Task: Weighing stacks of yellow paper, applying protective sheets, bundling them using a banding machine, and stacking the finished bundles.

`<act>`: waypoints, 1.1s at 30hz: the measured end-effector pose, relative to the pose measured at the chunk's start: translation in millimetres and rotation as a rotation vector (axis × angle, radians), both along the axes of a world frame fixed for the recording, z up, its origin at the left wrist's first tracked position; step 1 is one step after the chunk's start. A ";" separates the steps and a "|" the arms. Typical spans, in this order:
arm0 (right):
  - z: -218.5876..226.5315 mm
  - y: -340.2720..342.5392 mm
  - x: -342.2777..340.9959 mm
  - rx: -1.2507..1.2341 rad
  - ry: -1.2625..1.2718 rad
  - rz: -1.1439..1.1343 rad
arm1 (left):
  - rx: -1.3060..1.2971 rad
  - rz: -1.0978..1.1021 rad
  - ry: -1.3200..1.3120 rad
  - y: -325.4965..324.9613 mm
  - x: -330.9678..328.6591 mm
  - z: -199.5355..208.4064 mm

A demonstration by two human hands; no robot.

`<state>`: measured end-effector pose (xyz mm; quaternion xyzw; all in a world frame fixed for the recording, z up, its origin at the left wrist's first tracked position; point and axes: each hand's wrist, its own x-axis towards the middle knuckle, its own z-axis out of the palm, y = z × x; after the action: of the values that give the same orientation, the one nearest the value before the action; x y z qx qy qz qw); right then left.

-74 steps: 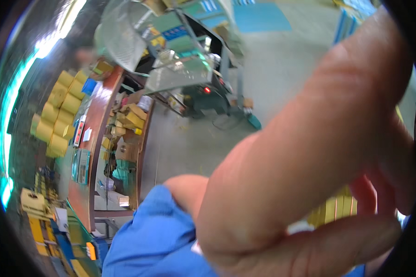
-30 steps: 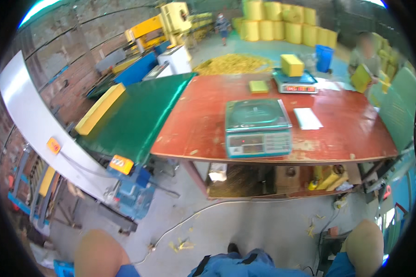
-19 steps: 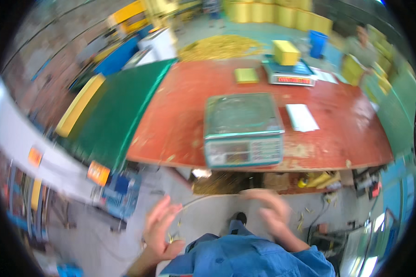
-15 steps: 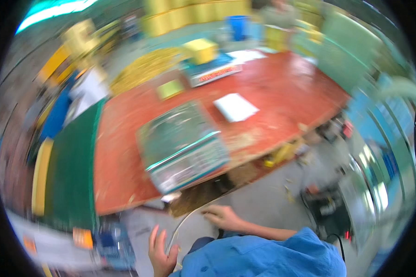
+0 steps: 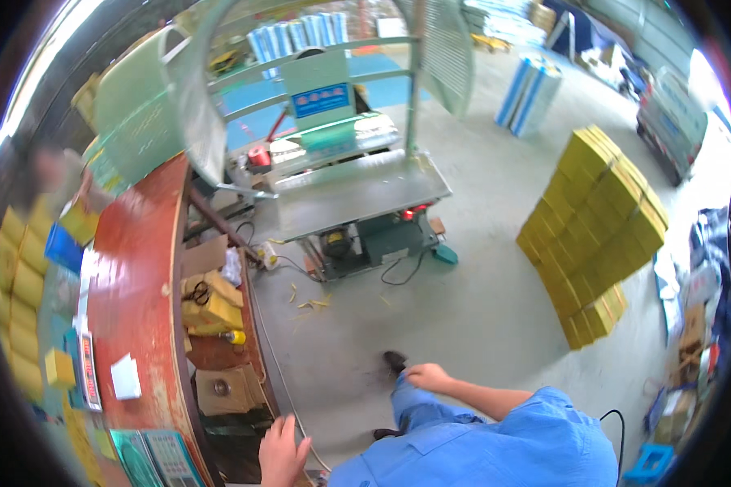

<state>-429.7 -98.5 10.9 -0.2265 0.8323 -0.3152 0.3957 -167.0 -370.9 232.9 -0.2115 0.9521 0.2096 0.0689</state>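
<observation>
"Two questions: what does the left hand (image 5: 283, 454) hold, and what the right hand (image 5: 427, 377)?"

"The left holds nothing that I see; its fingers are apart, and its wrist is cut by the lower edge. The right is above the leg (image 5: 418, 406), fingers curled. Its palm is hidden, so I cannot tell if it is closed on something."

"What is nearest to them?"

"To the left, the shelf (image 5: 227, 355) under the table (image 5: 130, 268). One carton (image 5: 215, 393) lies there; deeper inside is too dark. The cable (image 5: 274, 369) runs beside this hand; whether they touch, I cannot say. Just beyond the right is a shoe (image 5: 395, 361)."

"And the scale (image 5: 170, 454)?"

"On the table, at the lower left, partly cut off. Farther along, a second scale (image 5: 90, 371) bears a yellow block (image 5: 59, 369); its red display is hard to read."

"Who is behind?"

"Some person (image 5: 53, 174) at the far end, quite blurred."
</observation>
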 end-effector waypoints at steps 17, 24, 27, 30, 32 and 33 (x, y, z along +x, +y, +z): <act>-204.2 112.4 -527.3 -0.265 -0.387 -0.861 | -0.067 -0.219 0.405 90.1 -717.6 -160.6; -229.1 5.9 -665.7 -0.286 -0.629 -0.829 | -0.308 -0.184 0.268 88.1 -761.6 -186.8; -253.0 -24.9 -692.2 -0.283 -0.719 -0.871 | -0.304 -0.177 0.221 91.0 -767.6 -176.8; -281.2 -39.5 -698.3 -0.279 -0.760 -0.872 | -0.282 -0.181 0.208 89.2 -767.4 -181.2; -287.5 -51.6 -698.9 -0.342 -0.791 -0.755 | -0.291 -0.176 0.191 87.9 -765.9 -180.8; -289.8 -56.1 -699.0 -0.325 -0.805 -0.787 | -0.293 -0.182 0.188 87.4 -766.2 -181.2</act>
<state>-1128.7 -154.6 -278.9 0.1794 0.5788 -0.6234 0.4941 -933.2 -283.5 51.7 -0.1118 0.9899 0.0805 -0.0331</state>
